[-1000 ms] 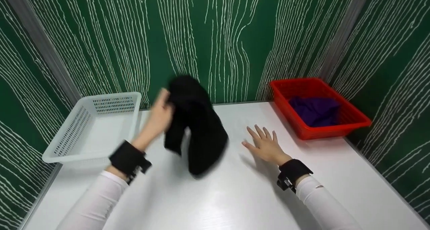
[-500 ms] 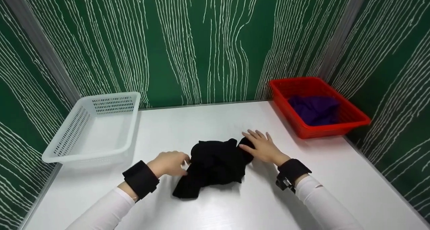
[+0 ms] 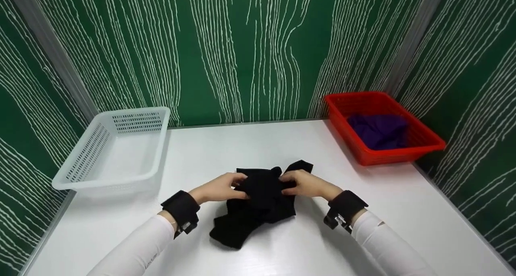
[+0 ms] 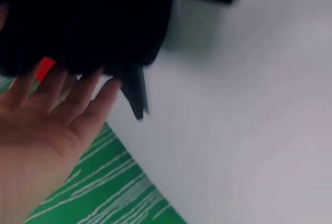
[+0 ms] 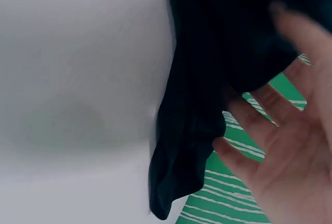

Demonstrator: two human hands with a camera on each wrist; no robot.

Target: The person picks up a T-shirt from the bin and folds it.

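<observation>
A crumpled black garment [image 3: 264, 193] lies bunched on the white table, with sleeve-like ends reaching toward the front left and back right. At its left side, my left hand [image 3: 221, 187] touches the cloth with thumb and fingers apart. My right hand [image 3: 308, 184] touches it from the right, thumb and fingertips at the fabric. In the left wrist view the left fingers [image 4: 91, 97] look fairly straight, their tips partly hidden by the black cloth. The right wrist view has the right thumb over the cloth and the other fingers [image 5: 249, 117] spread at its edge.
A white plastic basket [image 3: 159, 153] stands at the left of the table [image 3: 225, 143]. On the right is a red basket [image 3: 387, 155] with purple cloth [image 3: 379, 131] in it. Green walls [image 3: 278, 54] with white lines close off the back and sides.
The black garment, earlier held up by my left hand, came down onto the table and bunched further. My left hand moved right and my right hand moved left, both now at the cloth.
</observation>
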